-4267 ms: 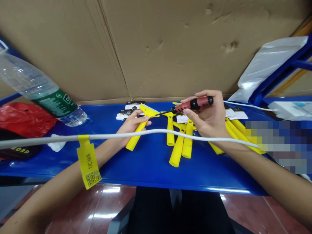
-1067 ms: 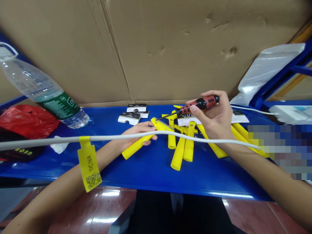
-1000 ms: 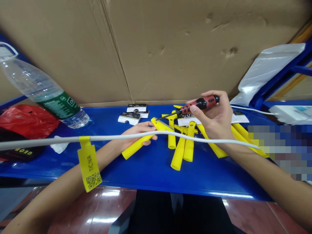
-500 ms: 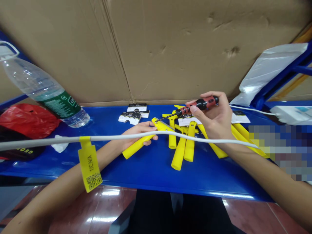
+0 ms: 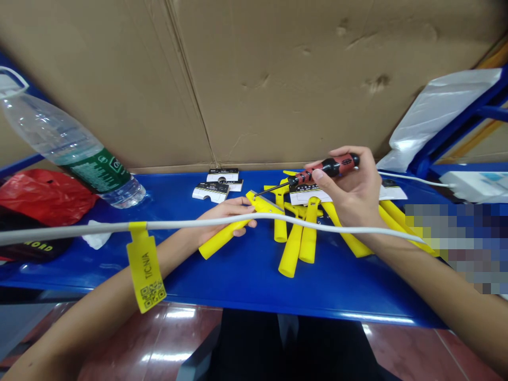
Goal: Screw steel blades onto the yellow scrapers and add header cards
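My left hand is closed around a yellow scraper-like tool, whose wide head angles up to the right over the blue table. A red and black screwdriver is held in my right hand, its shaft slanting down to the left. The screwdriver's tip meets the yellow head near its upper left corner. Several more yellow tools lie to the right of my left hand, some partly under my right hand and wrist. Printed cards lie behind my left hand.
A large water bottle leans at the left beside a red bag and crumpled tissue. A white cable with a yellow tag crosses the view. Cardboard stands behind. A white power strip lies at the right.
My right hand and the screwdriver handle have shifted slightly to the right and the handle has turned a little. My left hand and its yellow tool have hardly moved.
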`<state>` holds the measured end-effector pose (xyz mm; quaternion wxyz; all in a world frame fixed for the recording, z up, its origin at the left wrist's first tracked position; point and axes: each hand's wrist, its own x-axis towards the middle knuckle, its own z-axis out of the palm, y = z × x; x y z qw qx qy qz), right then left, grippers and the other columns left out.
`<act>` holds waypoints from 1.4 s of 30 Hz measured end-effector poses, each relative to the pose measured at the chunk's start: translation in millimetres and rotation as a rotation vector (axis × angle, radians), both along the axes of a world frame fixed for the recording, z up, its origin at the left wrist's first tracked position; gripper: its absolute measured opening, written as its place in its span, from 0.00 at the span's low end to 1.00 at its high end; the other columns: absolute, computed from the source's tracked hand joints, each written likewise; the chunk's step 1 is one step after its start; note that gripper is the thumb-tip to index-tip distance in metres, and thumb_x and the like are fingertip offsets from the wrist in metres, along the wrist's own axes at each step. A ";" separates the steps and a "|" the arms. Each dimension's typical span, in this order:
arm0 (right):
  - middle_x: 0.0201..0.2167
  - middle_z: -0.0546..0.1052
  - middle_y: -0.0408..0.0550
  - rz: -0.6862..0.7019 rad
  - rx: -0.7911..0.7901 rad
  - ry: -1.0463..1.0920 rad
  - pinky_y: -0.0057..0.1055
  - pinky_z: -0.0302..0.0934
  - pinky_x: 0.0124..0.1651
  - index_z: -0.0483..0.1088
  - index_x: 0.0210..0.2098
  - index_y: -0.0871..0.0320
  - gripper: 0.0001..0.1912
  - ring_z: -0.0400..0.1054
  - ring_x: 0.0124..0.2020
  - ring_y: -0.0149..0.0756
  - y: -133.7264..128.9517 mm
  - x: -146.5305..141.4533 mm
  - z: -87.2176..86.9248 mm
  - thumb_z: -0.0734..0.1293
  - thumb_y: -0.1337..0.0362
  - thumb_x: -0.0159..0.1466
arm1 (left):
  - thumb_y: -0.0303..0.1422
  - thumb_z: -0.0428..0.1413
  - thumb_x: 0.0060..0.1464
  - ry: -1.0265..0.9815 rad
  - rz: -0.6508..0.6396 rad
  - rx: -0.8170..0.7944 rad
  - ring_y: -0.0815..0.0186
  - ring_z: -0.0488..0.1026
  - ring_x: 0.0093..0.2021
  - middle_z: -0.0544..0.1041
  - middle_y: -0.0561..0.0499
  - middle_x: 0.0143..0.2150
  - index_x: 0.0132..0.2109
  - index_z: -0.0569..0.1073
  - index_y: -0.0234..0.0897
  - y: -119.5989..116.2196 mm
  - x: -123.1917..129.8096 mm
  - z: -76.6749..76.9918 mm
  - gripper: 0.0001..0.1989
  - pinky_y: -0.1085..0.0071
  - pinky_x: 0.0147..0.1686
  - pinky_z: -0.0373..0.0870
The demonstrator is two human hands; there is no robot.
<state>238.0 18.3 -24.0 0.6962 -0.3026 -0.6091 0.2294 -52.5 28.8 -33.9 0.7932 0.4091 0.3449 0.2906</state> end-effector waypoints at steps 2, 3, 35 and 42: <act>0.42 0.87 0.46 0.000 0.011 -0.003 0.54 0.86 0.53 0.71 0.51 0.44 0.24 0.87 0.47 0.50 0.6 0.2 -0.3 0.85 0.55 0.65 | 0.23 0.63 0.68 0.005 -0.001 0.000 0.70 0.75 0.22 0.81 0.45 0.36 0.46 0.77 0.32 -0.1 0.1 0.2 0.03 0.78 0.17 0.70; 0.42 0.87 0.46 0.001 0.014 -0.002 0.53 0.86 0.53 0.71 0.51 0.44 0.24 0.87 0.46 0.50 1.0 0.3 -0.6 0.85 0.55 0.65 | 0.23 0.62 0.68 0.008 -0.002 -0.002 0.70 0.75 0.22 0.81 0.44 0.37 0.46 0.76 0.32 -0.2 0.2 0.5 0.03 0.78 0.17 0.70; 0.44 0.87 0.47 0.014 0.186 -0.153 0.51 0.83 0.52 0.71 0.56 0.44 0.23 0.87 0.47 0.49 -7.6 -0.8 -0.8 0.82 0.64 0.68 | 0.25 0.64 0.67 0.022 -0.005 -0.004 0.66 0.78 0.24 0.80 0.45 0.33 0.46 0.75 0.33 1.7 -0.2 -1.7 0.05 0.78 0.17 0.69; 0.50 0.84 0.49 0.011 0.271 -0.274 0.54 0.82 0.49 0.73 0.60 0.44 0.27 0.86 0.48 0.53 -12.4 1.9 -7.0 0.82 0.66 0.66 | 0.26 0.65 0.67 0.043 -0.003 0.004 0.69 0.75 0.21 0.80 0.48 0.32 0.44 0.73 0.35 2.1 0.1 -3.1 0.07 0.78 0.17 0.69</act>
